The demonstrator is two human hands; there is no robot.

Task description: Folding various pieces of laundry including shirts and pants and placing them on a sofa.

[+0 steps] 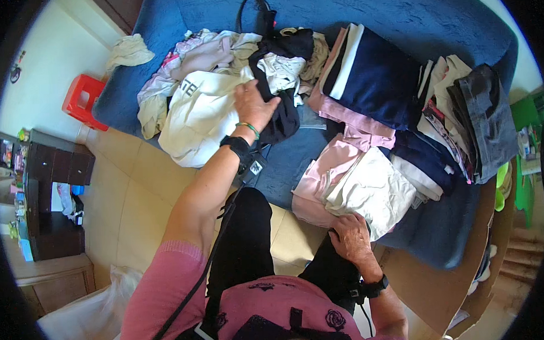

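Note:
My left hand [255, 106] reaches to a heap of loose clothes on a blue sofa, fingers spread over the edge of a white garment with dark letters [202, 114] and beside a black garment [284, 120]. My right hand [351, 237] rests at the near edge of a folded white cloth [371, 189]; whether its fingers grip the cloth cannot be told. That cloth lies partly over folded pink garments [311, 195]. Behind them stands a stack of folded clothes with a navy one [376, 76] outermost. Further right are more folded clothes and dark grey jeans [488, 122].
The blue sofa [383, 8] spans the far side. A cardboard box [419, 281] is at the lower right, a red plastic stool [84, 102] at the left. A dark cabinet [58, 164] stands far left; a cable runs along my left arm.

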